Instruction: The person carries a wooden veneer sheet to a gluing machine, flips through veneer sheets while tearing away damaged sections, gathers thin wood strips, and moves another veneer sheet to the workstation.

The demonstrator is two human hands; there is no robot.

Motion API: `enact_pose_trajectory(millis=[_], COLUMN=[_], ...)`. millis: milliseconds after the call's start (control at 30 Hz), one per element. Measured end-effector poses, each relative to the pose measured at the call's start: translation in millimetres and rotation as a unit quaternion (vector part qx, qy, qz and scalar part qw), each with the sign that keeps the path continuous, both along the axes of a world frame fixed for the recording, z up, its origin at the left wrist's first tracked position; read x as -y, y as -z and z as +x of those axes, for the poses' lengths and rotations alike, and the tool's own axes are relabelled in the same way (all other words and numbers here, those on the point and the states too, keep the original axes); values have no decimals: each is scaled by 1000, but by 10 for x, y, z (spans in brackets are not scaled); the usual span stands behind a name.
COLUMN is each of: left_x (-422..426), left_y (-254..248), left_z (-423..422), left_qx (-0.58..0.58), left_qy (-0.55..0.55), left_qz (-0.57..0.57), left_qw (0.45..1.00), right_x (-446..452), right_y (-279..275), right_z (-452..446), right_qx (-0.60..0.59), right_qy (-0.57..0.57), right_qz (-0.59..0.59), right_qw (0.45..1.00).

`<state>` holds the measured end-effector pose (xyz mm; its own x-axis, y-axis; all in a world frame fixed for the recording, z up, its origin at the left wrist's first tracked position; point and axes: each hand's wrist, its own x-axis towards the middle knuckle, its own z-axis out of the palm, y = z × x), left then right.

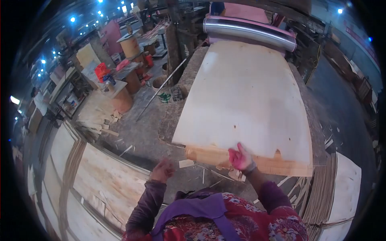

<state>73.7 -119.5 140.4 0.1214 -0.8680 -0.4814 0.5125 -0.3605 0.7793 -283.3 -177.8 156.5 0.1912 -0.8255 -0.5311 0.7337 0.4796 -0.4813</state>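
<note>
A large pale wood veneer sheet [245,100] lies on the table in front of me, its far end close to a shiny metal roller. Along its near edge shows a browner strip of veneer [265,162]. My right hand [241,159], stained pink, is over this near edge with fingers apart; whether it touches the wood I cannot tell. Off the sheet's near left corner, my left hand [162,170] is in the air, slightly blurred, fingers loosely bent and apart, with nothing seen in it.
The metal roller [251,34] spans the table's far end. Veneer stacks stand at left [108,172] and right [343,188]. A long pole [163,86] leans left of the table. Wood scraps [96,120] litter the floor. A person [40,102] stands far left.
</note>
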Motion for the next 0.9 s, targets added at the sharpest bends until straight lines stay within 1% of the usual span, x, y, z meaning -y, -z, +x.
enact_pose_trajectory(millis=[100, 200, 300, 333, 367, 500, 567, 633, 700, 767, 833, 900], left_x=[-29, -120, -240, -293, -351, -491, -505, -404, -277, -88, 125, 368], left_y=[42, -72, -143, -133, -103, -9, -40, 42, 40, -71, -74, -23], left_z=[-135, -295, -410, -406, -395, -379, -411, -426, -452, -570, -601, -596], left_qx=[-19, -4, 9, -3, -14, -31, 1, 0, 13, 38, 52, 61], left_qy=[-13, -23, -47, -64, -79, -111, -95, -83, -68, -60, -23, 18], left_qz=[28, 19, 26, 33, 41, 43, 57, 55, 62, 68, 53, 40], left_qw=[999, 1000, 999, 997, 996, 992, 994, 995, 996, 995, 997, 997], right_x=[920, 1532, 2055, 2237, 2377, 2752, 2897, 2983, 2977, 2707, 2386, 1827], right_y=[412, 286, 314, 362, 430, 415, 420, 444, 398, 403, 301, 190], right_z=[-145, -136, -193, -258, -329, -428, -409, -365, -388, -411, -548, -672], right_qx=[61, 54, 42, 47, 48, 64, 66, 117, 107, 97, 75, 71], right_qy=[8, 15, 15, -4, -6, -17, -10, 14, 16, 13, -84, -110], right_qz=[6, 4, -14, -14, -15, -19, -28, -161, -145, -114, -173, -231], right_qw=[998, 998, 999, 999, 999, 998, 997, 980, 983, 989, 979, 964])
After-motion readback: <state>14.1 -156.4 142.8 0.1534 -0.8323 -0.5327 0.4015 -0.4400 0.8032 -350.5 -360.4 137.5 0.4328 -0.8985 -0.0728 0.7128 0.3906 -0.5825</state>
